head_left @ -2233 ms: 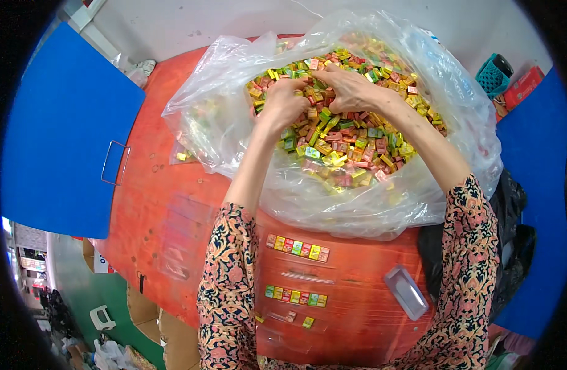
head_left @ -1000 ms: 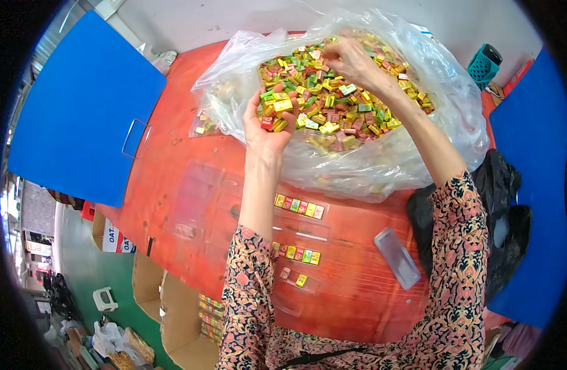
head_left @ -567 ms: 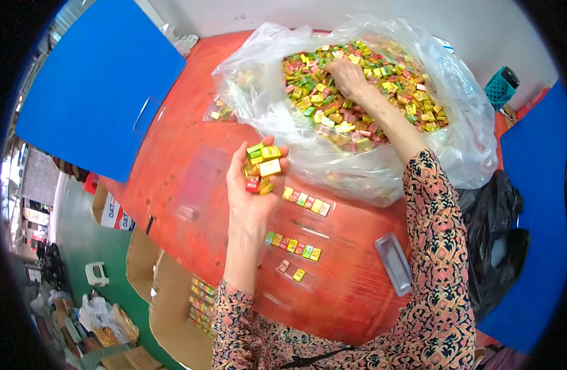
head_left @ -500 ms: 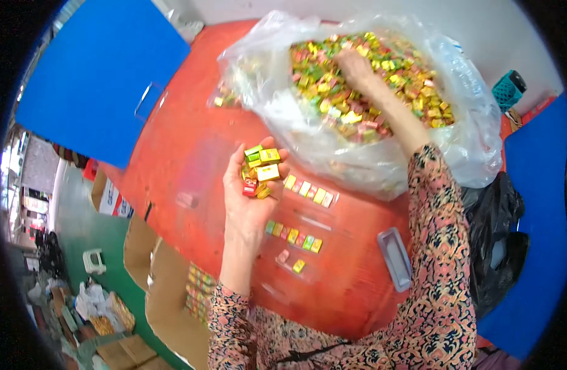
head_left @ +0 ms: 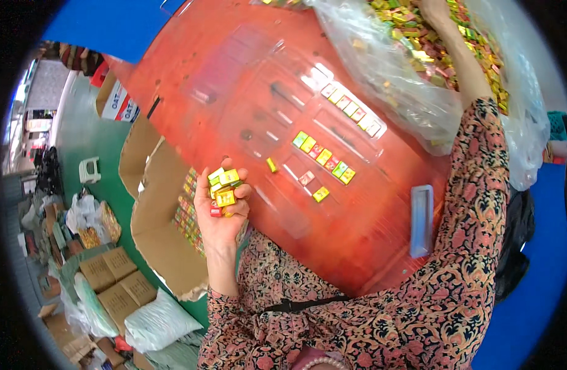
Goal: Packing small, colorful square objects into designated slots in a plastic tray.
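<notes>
Head view: the left hand (head_left: 220, 227) lies palm up, fingers curled around glossy yellow, green and red mini boxes (head_left: 225, 197), a loose heap best kept level so none slides off; the right hand (head_left: 437, 10) reaches into a crinkled translucent plastic bag (head_left: 413, 108) of more, its grip cut off, so I cannot tell; beyond, thin clear plastic trays (head_left: 347, 138) on the smooth red tabletop (head_left: 357, 253) bear neat rows

Florals everywhere on this top (head_left: 382, 320)!
Pink blooms and cream scrolls swirl over a near-black ground, running right down both sleeves (head_left: 471, 203), and those stop partway along the forearms (head_left: 222, 271); across the front cuts a slim black strap (head_left: 308, 304), and there, low in view, a curving row of white beads (head_left: 323, 359)!
</notes>
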Action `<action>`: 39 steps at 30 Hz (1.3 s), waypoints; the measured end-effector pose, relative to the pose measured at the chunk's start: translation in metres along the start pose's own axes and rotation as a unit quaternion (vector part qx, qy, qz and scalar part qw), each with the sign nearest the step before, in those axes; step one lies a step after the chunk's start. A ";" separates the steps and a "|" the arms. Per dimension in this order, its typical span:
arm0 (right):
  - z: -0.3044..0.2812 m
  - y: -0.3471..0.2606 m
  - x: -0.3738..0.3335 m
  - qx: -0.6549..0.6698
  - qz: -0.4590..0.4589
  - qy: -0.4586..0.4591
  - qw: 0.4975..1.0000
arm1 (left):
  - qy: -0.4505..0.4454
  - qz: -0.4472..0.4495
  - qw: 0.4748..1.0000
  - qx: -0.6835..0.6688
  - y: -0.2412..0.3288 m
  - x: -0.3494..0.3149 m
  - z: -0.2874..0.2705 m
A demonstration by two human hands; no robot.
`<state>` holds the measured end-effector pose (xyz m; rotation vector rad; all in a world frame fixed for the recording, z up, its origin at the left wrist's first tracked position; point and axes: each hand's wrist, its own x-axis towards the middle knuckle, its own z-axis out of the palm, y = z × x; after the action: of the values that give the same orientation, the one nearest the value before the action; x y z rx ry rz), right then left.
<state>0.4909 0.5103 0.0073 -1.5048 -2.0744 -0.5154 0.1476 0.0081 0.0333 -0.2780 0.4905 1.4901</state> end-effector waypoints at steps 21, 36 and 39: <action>-0.252 -0.289 -0.298 0.527 0.076 -0.441 0.723 | 0.018 -0.066 0.998 0.000 0.017 -0.087 -0.116; -0.241 -0.357 -0.363 0.340 0.012 -0.299 0.892 | -0.036 -0.104 0.994 0.008 0.048 -0.095 -0.155; -0.250 -0.357 -0.368 0.364 0.016 -0.249 0.897 | -0.018 -0.098 0.995 0.018 0.048 -0.102 -0.159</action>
<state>0.2887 -0.0227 -0.0204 -1.2625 -2.2139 0.6825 0.0765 -0.1526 -0.0506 -0.2627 0.4472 1.2925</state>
